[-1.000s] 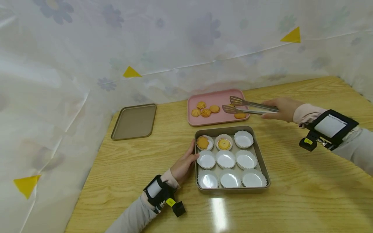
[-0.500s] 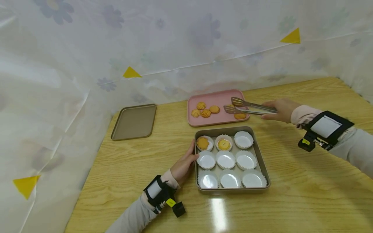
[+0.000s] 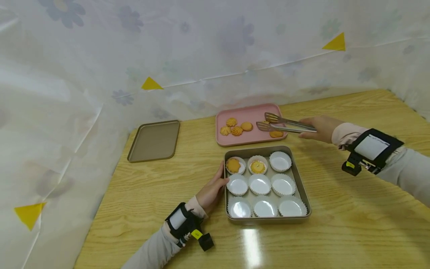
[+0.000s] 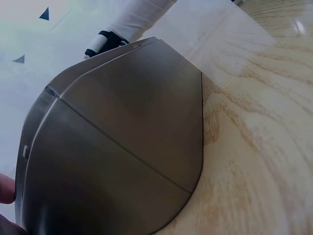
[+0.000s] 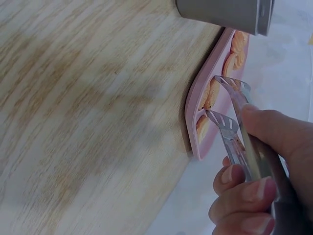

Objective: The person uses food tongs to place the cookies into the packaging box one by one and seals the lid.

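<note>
My left hand point(image 3: 211, 190) holds the left wall of a square metal baking pan point(image 3: 307, 188), its thumb over the rim. White fluted paper cups point(image 3: 260, 184) stand in rows inside. The far-left cup holds a brown flower-shaped cookie point(image 3: 233, 165), and the cup beside it a yellow cookie point(image 3: 258, 167). My right hand point(image 3: 320, 128) grips metal tongs point(image 5: 244, 132) with slotted ends. The ends are spread apart over the right part of a pink tray point(image 3: 253, 140), close above cookies point(image 3: 276, 134) partly hidden by the tongs. Piped cookies point(image 3: 236, 130) lie on the tray's left half.
A flat bronze-coloured tray point(image 3: 154, 142) lies at the back left of the wooden table point(image 3: 161, 198). Flower-printed sheeting point(image 3: 215, 48) hangs behind and at the left, with yellow triangles point(image 3: 152, 83) on it. The pink tray sits just behind the baking pan.
My right hand and forearm have shifted slightly left, while the tongs stay over the pink tray's right part. The left hand and pan keep their place.
</note>
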`<action>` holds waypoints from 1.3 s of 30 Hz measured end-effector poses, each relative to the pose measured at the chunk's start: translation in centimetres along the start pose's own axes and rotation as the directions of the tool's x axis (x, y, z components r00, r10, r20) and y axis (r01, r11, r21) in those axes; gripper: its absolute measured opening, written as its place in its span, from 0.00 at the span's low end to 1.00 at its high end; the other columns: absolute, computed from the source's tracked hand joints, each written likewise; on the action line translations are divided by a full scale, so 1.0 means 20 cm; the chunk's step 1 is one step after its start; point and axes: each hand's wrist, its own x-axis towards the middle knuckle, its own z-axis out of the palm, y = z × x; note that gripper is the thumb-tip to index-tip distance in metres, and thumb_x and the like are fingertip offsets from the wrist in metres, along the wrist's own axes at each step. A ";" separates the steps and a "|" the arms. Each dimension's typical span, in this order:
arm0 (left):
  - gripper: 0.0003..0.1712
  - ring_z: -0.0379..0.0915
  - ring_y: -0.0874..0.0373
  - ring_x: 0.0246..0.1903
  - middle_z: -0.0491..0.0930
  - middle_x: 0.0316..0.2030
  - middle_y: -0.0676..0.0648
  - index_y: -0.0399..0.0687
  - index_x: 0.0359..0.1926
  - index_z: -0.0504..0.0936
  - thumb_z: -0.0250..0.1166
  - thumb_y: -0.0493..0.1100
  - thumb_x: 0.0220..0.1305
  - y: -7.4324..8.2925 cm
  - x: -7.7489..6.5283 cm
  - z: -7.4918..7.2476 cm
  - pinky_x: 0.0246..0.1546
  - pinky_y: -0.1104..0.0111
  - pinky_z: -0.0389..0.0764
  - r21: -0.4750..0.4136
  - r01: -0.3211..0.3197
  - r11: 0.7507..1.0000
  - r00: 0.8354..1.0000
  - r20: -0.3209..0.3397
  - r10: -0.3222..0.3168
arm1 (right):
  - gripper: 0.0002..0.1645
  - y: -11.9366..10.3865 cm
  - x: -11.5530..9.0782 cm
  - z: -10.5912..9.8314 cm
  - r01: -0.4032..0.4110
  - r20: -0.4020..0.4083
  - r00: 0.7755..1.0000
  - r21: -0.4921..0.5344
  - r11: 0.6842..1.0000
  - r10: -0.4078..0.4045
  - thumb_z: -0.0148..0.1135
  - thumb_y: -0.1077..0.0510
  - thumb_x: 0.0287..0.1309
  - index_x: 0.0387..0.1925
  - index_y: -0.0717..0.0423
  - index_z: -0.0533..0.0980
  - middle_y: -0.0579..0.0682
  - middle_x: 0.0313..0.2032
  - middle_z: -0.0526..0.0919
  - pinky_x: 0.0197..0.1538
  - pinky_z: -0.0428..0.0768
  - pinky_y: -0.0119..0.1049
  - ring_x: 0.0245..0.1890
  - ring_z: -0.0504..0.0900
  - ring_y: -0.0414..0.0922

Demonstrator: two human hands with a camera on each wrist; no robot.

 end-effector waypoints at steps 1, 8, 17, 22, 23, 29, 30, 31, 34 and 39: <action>0.42 0.15 0.52 0.73 0.22 0.76 0.46 0.45 0.76 0.27 0.43 0.39 0.72 0.00 0.00 0.00 0.73 0.54 0.28 -0.003 0.003 1.000 1.000 -0.001 -0.003 | 0.33 0.00 0.00 0.00 0.001 0.000 1.000 -0.003 1.000 -0.001 0.65 0.56 0.60 0.57 0.79 0.69 0.76 0.50 0.77 0.48 0.77 0.60 0.44 0.81 0.66; 0.42 0.15 0.50 0.74 0.23 0.76 0.45 0.45 0.76 0.28 0.43 0.39 0.72 0.00 0.00 0.00 0.73 0.53 0.28 -0.006 0.001 1.000 1.000 -0.003 -0.001 | 0.34 -0.02 -0.04 -0.03 0.001 -0.008 1.000 -0.014 1.000 -0.001 0.64 0.56 0.60 0.59 0.78 0.69 0.75 0.51 0.77 0.48 0.77 0.60 0.44 0.81 0.66; 0.42 0.16 0.51 0.74 0.24 0.76 0.45 0.45 0.76 0.28 0.43 0.38 0.71 0.00 0.00 0.00 0.73 0.53 0.28 -0.008 0.002 1.000 1.000 -0.011 -0.002 | 0.35 -0.07 -0.14 -0.10 -0.011 -0.024 1.000 -0.018 1.000 0.011 0.64 0.55 0.60 0.62 0.74 0.68 0.73 0.50 0.79 0.41 0.79 0.55 0.37 0.84 0.57; 0.42 0.16 0.50 0.74 0.24 0.76 0.45 0.45 0.76 0.29 0.43 0.38 0.71 0.01 -0.01 0.00 0.73 0.53 0.28 -0.003 0.005 1.000 1.000 -0.012 -0.005 | 0.37 -0.11 -0.23 -0.15 -0.002 -0.021 1.000 -0.003 1.000 0.002 0.64 0.54 0.60 0.64 0.72 0.66 0.72 0.53 0.77 0.44 0.79 0.56 0.41 0.84 0.58; 0.42 0.16 0.50 0.74 0.24 0.76 0.45 0.45 0.76 0.29 0.43 0.38 0.71 0.01 -0.01 0.00 0.73 0.53 0.28 0.000 0.004 1.000 1.000 -0.011 -0.004 | 0.37 -0.12 -0.25 -0.16 -0.001 -0.016 1.000 -0.001 1.000 0.001 0.64 0.54 0.60 0.65 0.71 0.65 0.71 0.52 0.78 0.43 0.80 0.55 0.40 0.84 0.56; 0.42 0.16 0.49 0.74 0.24 0.76 0.44 0.45 0.76 0.28 0.43 0.39 0.71 0.01 -0.01 0.00 0.73 0.52 0.28 -0.001 0.005 1.000 1.000 -0.011 -0.005 | 0.39 -0.16 -0.36 -0.21 -0.016 -0.006 1.000 -0.054 0.998 0.015 0.64 0.52 0.61 0.67 0.68 0.64 0.52 0.37 0.85 0.30 0.74 0.38 0.22 0.74 0.34; 0.42 0.16 0.49 0.74 0.24 0.76 0.44 0.45 0.76 0.28 0.43 0.39 0.71 0.01 -0.01 0.00 0.73 0.52 0.28 -0.002 0.006 1.000 1.000 -0.011 -0.006 | 0.38 -0.17 -0.38 -0.21 -0.020 -0.002 1.000 -0.070 0.997 0.020 0.63 0.51 0.61 0.66 0.68 0.65 0.49 0.35 0.85 0.29 0.73 0.36 0.20 0.73 0.33; 0.42 0.16 0.49 0.74 0.24 0.76 0.44 0.45 0.76 0.28 0.43 0.39 0.71 0.01 -0.01 0.00 0.73 0.52 0.28 -0.001 0.009 1.000 1.000 -0.012 -0.009 | 0.38 -0.17 -0.40 -0.21 -0.025 0.005 1.000 -0.083 0.996 0.025 0.63 0.50 0.62 0.67 0.67 0.65 0.44 0.30 0.83 0.27 0.71 0.34 0.18 0.70 0.32; 0.42 0.17 0.51 0.74 0.24 0.76 0.45 0.46 0.76 0.28 0.43 0.39 0.71 0.01 -0.01 0.00 0.73 0.53 0.29 0.000 0.015 1.000 1.000 -0.016 -0.015 | 0.38 -0.19 -0.44 -0.22 -0.037 0.024 0.999 -0.108 0.993 0.040 0.62 0.49 0.62 0.66 0.67 0.65 0.39 0.24 0.79 0.26 0.69 0.32 0.15 0.67 0.31; 0.42 0.17 0.51 0.74 0.24 0.76 0.46 0.47 0.76 0.28 0.43 0.39 0.71 0.01 -0.01 0.01 0.73 0.54 0.29 0.000 0.019 1.000 1.000 -0.015 -0.019 | 0.38 -0.22 -0.51 -0.22 -0.052 0.039 0.998 -0.139 0.989 0.058 0.63 0.49 0.61 0.66 0.66 0.66 0.36 0.19 0.73 0.25 0.68 0.31 0.14 0.64 0.31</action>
